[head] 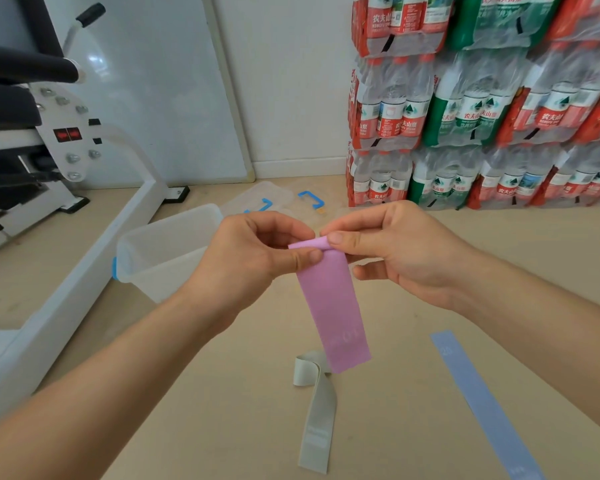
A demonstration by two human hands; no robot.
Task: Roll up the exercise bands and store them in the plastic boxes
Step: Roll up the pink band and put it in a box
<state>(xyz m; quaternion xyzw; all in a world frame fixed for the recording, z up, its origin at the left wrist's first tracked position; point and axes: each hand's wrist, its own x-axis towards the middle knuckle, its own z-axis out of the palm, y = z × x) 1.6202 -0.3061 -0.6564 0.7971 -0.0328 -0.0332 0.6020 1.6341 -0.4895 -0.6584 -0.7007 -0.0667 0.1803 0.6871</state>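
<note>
Waiting leftmost sits the translucent plastic box (167, 247); the left hand (257, 251) pinches the folded top of the hanging flat pink elastic band (329, 299), the right hand (395, 251) likewise; a slack pinch could spring the fold open

Matt pink band (335, 306), translucent plastic box (160, 247), glossy shrink-wrapped bottle packs (465, 116), smooth beige floor (222, 393)
</note>
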